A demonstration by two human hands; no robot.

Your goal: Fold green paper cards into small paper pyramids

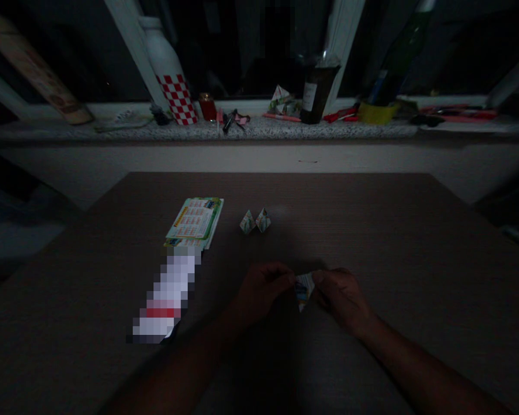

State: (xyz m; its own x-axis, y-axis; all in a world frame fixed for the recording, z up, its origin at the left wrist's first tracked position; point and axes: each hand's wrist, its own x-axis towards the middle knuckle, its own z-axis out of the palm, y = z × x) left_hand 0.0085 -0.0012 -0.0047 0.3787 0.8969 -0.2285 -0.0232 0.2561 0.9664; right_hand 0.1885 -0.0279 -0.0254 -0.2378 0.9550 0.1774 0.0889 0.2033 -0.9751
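Observation:
A small piece of folded printed paper [303, 290], pointed at its lower end, is held up between my two hands. My left hand [266, 288] pinches its upper left corner between thumb and fingers. On the other side, my right hand [341, 295] grips the upper right corner the same way. Beyond them on the table stand two small folded paper shapes [248, 222] side by side, made of similar printed paper. To the left lies a stack of printed calendar sheets [194, 219] with green borders.
A blurred-out phone-like device [168, 294] lies below the sheets on the brown table [393, 230]. Along the granite windowsill [263, 131] stand a red-checked white bottle [175, 86], a red jar [207, 107], a dark cup [315, 95] and a green bottle [400, 57].

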